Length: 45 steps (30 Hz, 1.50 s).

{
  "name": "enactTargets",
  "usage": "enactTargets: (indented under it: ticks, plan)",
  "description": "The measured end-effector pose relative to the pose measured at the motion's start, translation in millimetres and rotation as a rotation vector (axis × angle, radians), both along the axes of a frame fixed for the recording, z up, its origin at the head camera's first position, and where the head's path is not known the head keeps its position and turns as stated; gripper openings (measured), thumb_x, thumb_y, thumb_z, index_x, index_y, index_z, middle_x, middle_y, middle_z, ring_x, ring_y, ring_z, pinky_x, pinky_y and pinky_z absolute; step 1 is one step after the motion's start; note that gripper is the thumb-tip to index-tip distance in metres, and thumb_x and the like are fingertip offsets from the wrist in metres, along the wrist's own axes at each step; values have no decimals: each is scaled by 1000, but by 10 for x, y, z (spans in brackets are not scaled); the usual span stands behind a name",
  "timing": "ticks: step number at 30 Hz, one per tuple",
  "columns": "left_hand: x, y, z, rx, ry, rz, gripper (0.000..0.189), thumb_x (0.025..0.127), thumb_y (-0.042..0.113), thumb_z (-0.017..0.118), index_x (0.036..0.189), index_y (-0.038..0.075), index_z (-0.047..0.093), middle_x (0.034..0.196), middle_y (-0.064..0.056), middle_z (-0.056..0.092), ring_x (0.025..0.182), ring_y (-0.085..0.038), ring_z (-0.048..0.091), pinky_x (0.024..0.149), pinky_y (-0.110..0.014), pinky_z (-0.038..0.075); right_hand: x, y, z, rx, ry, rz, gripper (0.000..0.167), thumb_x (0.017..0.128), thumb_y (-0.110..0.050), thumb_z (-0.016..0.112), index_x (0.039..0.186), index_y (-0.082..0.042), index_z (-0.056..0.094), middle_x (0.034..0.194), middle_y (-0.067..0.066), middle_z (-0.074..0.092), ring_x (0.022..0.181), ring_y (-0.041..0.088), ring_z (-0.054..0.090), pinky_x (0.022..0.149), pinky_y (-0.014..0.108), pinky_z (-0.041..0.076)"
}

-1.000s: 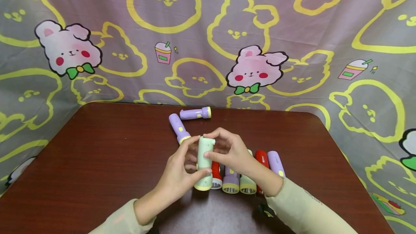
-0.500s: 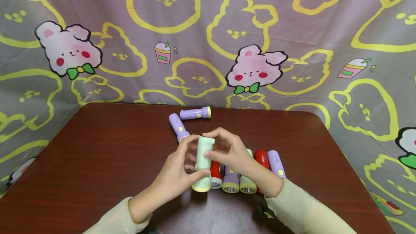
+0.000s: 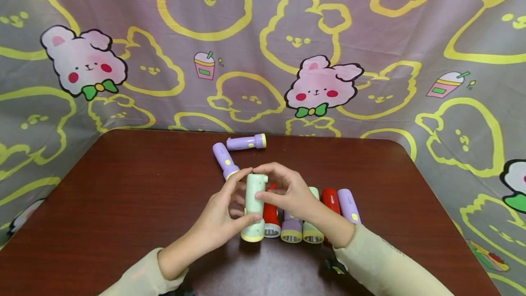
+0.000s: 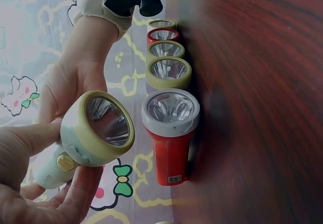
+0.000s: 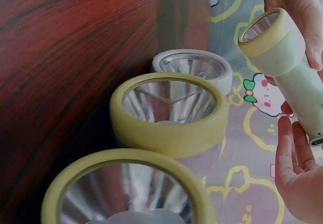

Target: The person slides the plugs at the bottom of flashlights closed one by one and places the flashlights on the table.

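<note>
Fingers [image 3: 248, 220] hold green flashlight [image 3: 253, 205] — slanted, lens down.

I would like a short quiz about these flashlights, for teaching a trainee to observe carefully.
1. True or false: the left hand and the right hand both touch the green flashlight.
2. In the left wrist view, what colour is the body of the nearest flashlight lying on the table? A) purple B) red C) green
3. Fill in: in the head view, the farthest flashlight has a body coloured ____.

Key: 1. True. 2. B. 3. Purple.
</note>
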<state>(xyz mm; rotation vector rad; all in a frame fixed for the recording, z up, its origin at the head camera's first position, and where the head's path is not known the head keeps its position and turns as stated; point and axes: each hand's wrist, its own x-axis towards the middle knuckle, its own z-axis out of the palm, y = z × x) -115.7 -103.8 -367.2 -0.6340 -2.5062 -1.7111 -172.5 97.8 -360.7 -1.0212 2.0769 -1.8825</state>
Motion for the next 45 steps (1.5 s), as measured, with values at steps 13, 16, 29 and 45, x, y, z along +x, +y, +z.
enactTargets:
  ticks: [13,16,29,45]
  plan:
    - [28,-82,3,-37,24,40,87,75,8,86,147,24,40,117,-12,65,77,-11,64,64,-25,58,1,168,-24,151,20,-90,46,87,-3,74,130,-7,58,113,19,66,100,28,67,88,44,58]
    - [35,-110,6,-50,27,52,88,74,8,87,147,25,40,117,-12,65,76,-9,64,64,-25,58,7,224,-32,177,12,-103,45,87,-5,74,129,-10,59,113,21,66,102,34,66,91,46,56]
    - [49,-280,17,-87,61,115,86,72,6,88,143,23,43,109,-11,63,73,-8,62,61,-25,57,1,582,-99,245,70,-170,38,92,-9,70,129,-13,60,119,12,69,111,27,66,92,32,56]
    - [49,-480,20,-152,67,213,90,68,6,89,143,21,42,106,-7,63,64,-5,59,60,-25,57,21,1124,-185,488,228,-223,49,90,-18,74,136,-19,57,136,4,61,127,18,56,105,39,49]
